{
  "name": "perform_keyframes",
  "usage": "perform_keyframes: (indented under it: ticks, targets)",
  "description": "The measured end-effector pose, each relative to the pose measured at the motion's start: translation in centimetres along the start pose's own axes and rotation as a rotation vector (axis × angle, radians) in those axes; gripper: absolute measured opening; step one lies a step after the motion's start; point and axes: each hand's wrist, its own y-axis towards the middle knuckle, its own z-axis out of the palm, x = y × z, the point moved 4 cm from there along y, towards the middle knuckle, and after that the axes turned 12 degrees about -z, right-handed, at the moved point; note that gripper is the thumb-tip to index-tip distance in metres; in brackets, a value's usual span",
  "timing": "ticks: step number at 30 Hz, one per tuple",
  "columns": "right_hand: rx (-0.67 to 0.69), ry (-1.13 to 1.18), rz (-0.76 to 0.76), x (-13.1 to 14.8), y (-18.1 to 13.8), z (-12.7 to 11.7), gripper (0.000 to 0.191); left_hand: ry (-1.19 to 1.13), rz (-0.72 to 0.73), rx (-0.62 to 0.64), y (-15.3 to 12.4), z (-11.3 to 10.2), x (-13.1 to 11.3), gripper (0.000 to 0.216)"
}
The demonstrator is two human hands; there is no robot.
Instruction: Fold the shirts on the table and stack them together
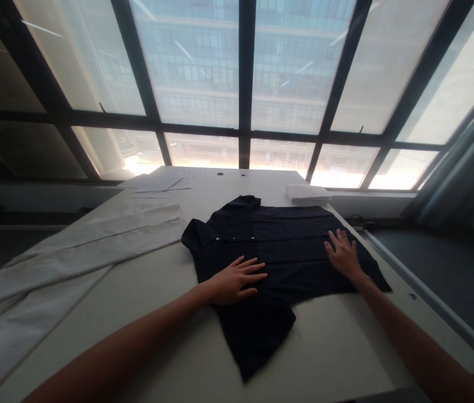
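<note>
This looks like an office room in a city block: a long white tabletop (346, 347), with cable grommets (220, 174) and loose papers (165, 184) at its far end, stands against tall dark-framed windows (86, 61) facing a glass-fronted office building (203, 61).

A dark navy short-sleeved shirt (287, 246) lies spread flat on the white desk (338, 347), collar to the left, one sleeve pointing toward the near edge.

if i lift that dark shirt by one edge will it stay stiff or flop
Likely floppy: the dark shirt lies thin and flat on the table, its near sleeve sprawled loosely, so it should sag. Probably light, since no bulk shows. Pushed, it may bunch rather than slide whole; the left hand and right hand lie flat on it.
</note>
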Motion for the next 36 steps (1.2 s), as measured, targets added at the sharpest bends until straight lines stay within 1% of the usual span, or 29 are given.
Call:
perform_keyframes:
  ticks: [1, 2, 5, 6, 8, 10, 12, 15, 18, 23, 26, 29, 36]
  targets:
    - [0.019, 0.067, -0.1, 2.6, 0.0, -0.1, 0.063, -0.004, 0.002, -0.005, 0.0, 0.0, 0.0, 0.055]
    - [0.066, 0.144, -0.206, 5.2, -0.1, -0.1, 0.062, -0.006, 0.006, -0.008, 0.0, 0.0, 0.0, 0.055]
    - [0.272, 0.321, -0.613, 13.0, -0.9, 0.2, 0.062, -0.002, 0.022, -0.009, -0.2, -0.1, -0.2, 0.059]
    - [0.328, 0.35, -0.71, 14.9, -1.3, 0.2, 0.062, 0.004, 0.023, -0.008, -0.2, -0.2, -0.2, 0.06]
    - [0.403, 0.373, -0.804, 17.5, -1.8, 0.4, 0.061, 0.014, 0.018, -0.003, -0.3, -0.2, -0.3, 0.061]
    - [0.423, 0.361, -0.801, 18.5, -1.9, 0.6, 0.061, 0.021, 0.01, 0.001, -0.3, -0.2, -0.4, 0.062]
    - [0.415, 0.331, -0.773, 18.5, -1.8, 1.0, 0.062, 0.024, 0.008, 0.007, -0.2, -0.1, -0.4, 0.062]
    - [0.397, 0.287, -0.727, 17.4, -1.4, 1.5, 0.063, 0.025, 0.007, 0.014, -0.2, -0.1, -0.3, 0.062]
    - [0.371, 0.235, -0.661, 15.6, -0.5, 1.9, 0.063, 0.016, 0.009, 0.01, -0.2, -0.2, -0.3, 0.06]
    - [0.347, 0.152, -0.493, 11.9, 1.3, 3.0, 0.064, 0.002, 0.008, 0.015, -0.3, -0.4, -0.4, 0.06]
    - [0.331, 0.125, -0.415, 10.4, 1.8, 3.3, 0.063, 0.008, -0.001, 0.025, -0.3, -0.3, -0.4, 0.06]
    - [0.318, 0.124, -0.388, 9.9, 1.8, 3.5, 0.063, 0.015, -0.004, 0.026, -0.3, -0.4, -0.5, 0.06]
    - [0.302, 0.143, -0.363, 10.3, 1.6, 3.3, 0.061, 0.023, 0.009, 0.012, -0.2, -0.4, -0.4, 0.059]
